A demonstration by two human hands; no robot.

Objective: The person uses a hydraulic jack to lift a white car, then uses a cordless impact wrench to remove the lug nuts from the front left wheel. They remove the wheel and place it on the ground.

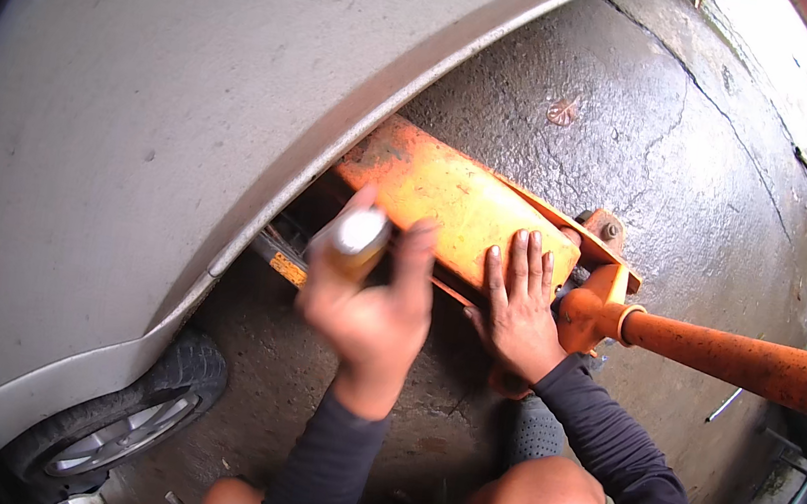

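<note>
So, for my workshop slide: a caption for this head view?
Right hand flat on orange floor jack under silver car; left hand holds flashlight.

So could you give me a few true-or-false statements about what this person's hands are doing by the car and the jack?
1. The right hand lies flat on the orange floor jack. True.
2. The left hand is empty. False: it grips a small silver-topped cylinder, too blurred to identify.
3. The jack reaches under the silver car body. True.
4. The jack's handle is blue. False: it is orange.
5. A car wheel shows at the lower left. True.
6. The ground is grass. False: it is wet-looking, cracked concrete.
</note>
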